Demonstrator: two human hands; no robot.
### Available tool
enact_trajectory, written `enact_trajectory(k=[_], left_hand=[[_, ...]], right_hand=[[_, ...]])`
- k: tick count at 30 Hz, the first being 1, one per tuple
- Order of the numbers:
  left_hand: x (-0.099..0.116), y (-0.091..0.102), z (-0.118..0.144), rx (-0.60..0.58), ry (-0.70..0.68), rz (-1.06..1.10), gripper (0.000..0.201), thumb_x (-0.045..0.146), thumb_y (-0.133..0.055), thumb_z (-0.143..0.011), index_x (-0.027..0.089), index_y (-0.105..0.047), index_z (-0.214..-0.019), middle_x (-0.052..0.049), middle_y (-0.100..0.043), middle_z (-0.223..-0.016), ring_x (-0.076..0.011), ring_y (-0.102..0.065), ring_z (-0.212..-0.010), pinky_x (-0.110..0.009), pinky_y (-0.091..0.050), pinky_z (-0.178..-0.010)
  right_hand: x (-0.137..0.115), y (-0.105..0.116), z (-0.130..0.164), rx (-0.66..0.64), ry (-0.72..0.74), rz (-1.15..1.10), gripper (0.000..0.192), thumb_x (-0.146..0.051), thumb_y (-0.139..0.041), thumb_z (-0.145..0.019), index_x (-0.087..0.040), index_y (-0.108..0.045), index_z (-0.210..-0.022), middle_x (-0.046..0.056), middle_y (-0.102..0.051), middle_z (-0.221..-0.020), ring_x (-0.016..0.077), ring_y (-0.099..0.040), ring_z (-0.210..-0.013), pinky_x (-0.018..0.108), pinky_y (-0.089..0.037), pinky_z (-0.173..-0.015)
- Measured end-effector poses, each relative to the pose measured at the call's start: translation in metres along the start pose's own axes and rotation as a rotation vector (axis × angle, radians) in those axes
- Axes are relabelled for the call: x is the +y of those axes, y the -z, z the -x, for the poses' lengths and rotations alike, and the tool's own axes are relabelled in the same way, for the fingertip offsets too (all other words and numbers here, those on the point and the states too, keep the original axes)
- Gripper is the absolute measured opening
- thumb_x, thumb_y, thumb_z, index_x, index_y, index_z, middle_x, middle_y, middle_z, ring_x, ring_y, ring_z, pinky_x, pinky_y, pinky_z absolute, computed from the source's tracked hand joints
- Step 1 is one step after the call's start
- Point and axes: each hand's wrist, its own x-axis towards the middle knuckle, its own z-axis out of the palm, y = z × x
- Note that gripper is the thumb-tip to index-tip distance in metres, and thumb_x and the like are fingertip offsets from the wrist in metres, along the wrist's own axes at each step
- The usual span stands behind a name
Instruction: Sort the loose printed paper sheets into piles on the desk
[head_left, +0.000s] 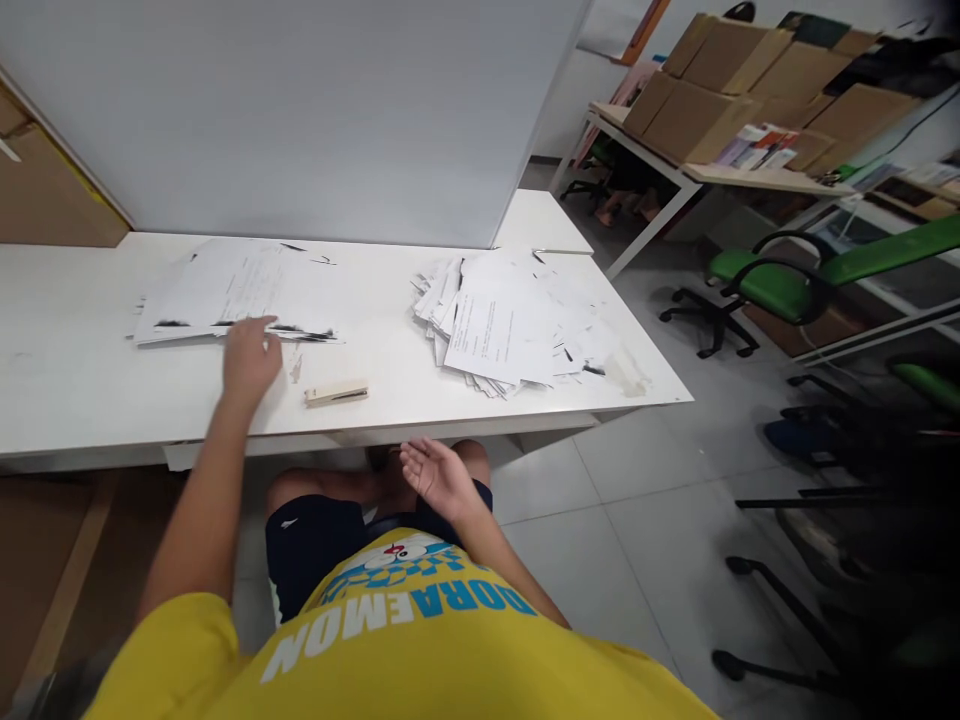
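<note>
My left hand [253, 362] is at the near edge of the left stack of papers [232, 285]. Its fingers touch the top sheets, with a gap between thumb and index finger, and nothing gripped shows. Dark smudges run along that edge of the stack. Above my lap, just off the table's front edge, my right hand [437, 482] is open and holds nothing, palm turned up. Between the hands, on the white table [67, 370], lies a cream-coloured stapler [336, 393]. To its right sits a messier, fanned-out pile of printed papers [499, 320].
A tall grey panel [300, 110] stands along the back of the table. At far left is a cardboard box [60, 190]. Beyond the table's right end are a green office chair [772, 280] and another desk stacked with cardboard boxes [697, 110]. A person's feet show beneath that desk.
</note>
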Motion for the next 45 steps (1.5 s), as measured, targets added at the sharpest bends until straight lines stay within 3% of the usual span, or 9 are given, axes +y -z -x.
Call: enact_trajectory(k=[4,9,13,17,22,27,36,42,45], left_hand=[[-0.048,0.008,-0.051,-0.150,-0.109,-0.265,0.075,0.023,-0.065,-0.074,-0.002,-0.046,-0.142,-0.022,-0.038,-0.157,-0.0383,-0.020,-0.149,-0.063,-0.007,-0.119],[-0.078,0.003,-0.063,-0.296,-0.194,-0.282,0.057,0.047,-0.045,-0.094,0.003,-0.058,-0.129,-0.018,-0.051,-0.148,-0.0309,-0.044,-0.136,-0.056,-0.029,-0.115],[-0.081,0.001,-0.055,-0.194,-0.158,-0.231,0.049,0.052,-0.041,-0.095,0.014,-0.067,-0.112,-0.006,-0.064,-0.134,-0.0269,-0.051,-0.121,-0.055,-0.037,-0.111],[-0.074,0.002,-0.048,-0.103,-0.023,-0.103,0.038,0.049,-0.048,-0.092,0.020,-0.070,-0.104,0.001,-0.070,-0.118,-0.0229,-0.050,-0.112,-0.048,-0.041,-0.110],[-0.063,0.007,-0.038,-0.059,0.015,-0.098,0.042,0.046,-0.041,-0.097,0.020,-0.069,-0.112,-0.001,-0.070,-0.102,-0.0220,-0.053,-0.107,-0.042,-0.046,-0.103],[-0.030,0.008,-0.023,-0.003,-0.110,-0.133,0.052,0.050,-0.032,-0.100,0.014,-0.067,-0.116,-0.005,-0.071,-0.108,-0.0235,-0.058,-0.107,-0.042,-0.045,-0.101],[0.073,-0.006,0.018,-0.015,-0.370,-0.016,0.043,0.038,-0.036,-0.098,0.020,-0.072,-0.114,-0.011,-0.074,-0.115,-0.0269,-0.066,-0.113,-0.043,-0.046,-0.099],[0.132,-0.030,0.069,-0.145,-0.591,0.040,0.039,0.029,-0.037,-0.100,0.022,-0.069,-0.122,-0.009,-0.071,-0.123,-0.0257,-0.061,-0.126,-0.046,-0.047,-0.102],[0.146,-0.052,0.098,-0.183,-0.729,0.064,0.035,0.022,-0.042,-0.099,0.024,-0.068,-0.122,-0.008,-0.069,-0.128,-0.0249,-0.058,-0.130,-0.044,-0.046,-0.104]], right_hand=[[0.012,0.023,0.000,0.113,0.032,0.024,0.016,-0.014,-0.048,-0.094,-0.014,-0.063,-0.089,0.005,-0.072,-0.072,0.0141,-0.069,-0.060,0.024,-0.056,-0.056],[-0.013,0.035,0.001,0.161,0.344,0.019,0.005,-0.015,-0.060,-0.086,-0.018,-0.063,-0.085,0.001,-0.071,-0.071,0.0128,-0.068,-0.061,0.022,-0.056,-0.059],[-0.038,0.037,-0.003,0.094,0.567,0.169,0.008,-0.023,-0.066,-0.083,-0.017,-0.065,-0.089,0.007,-0.077,-0.089,0.0168,-0.075,-0.080,0.025,-0.059,-0.069],[-0.054,0.038,-0.004,0.101,0.534,0.354,0.016,-0.030,-0.069,-0.083,-0.014,-0.066,-0.083,0.012,-0.078,-0.085,0.0179,-0.076,-0.078,0.023,-0.058,-0.067],[-0.064,0.040,0.003,0.123,0.527,0.477,0.017,-0.028,-0.067,-0.085,-0.012,-0.070,-0.087,0.013,-0.078,-0.084,0.0179,-0.075,-0.071,0.023,-0.058,-0.061],[-0.074,0.040,0.004,0.097,0.448,0.401,0.023,-0.023,-0.052,-0.093,-0.011,-0.070,-0.086,0.015,-0.079,-0.087,0.0176,-0.076,-0.076,0.024,-0.059,-0.065],[-0.092,0.024,-0.007,0.065,0.500,0.123,0.016,-0.019,-0.054,-0.084,-0.013,-0.067,-0.091,0.016,-0.076,-0.101,0.0220,-0.075,-0.098,0.033,-0.061,-0.086],[-0.128,0.000,-0.006,0.090,0.616,0.296,0.006,-0.023,-0.059,-0.081,-0.020,-0.064,-0.079,0.006,-0.074,-0.079,0.0201,-0.073,-0.081,0.034,-0.062,-0.075],[-0.124,0.004,0.002,0.084,0.618,0.419,0.009,-0.029,-0.070,-0.074,-0.021,-0.066,-0.077,0.004,-0.073,-0.076,0.0216,-0.071,-0.075,0.035,-0.062,-0.073]])
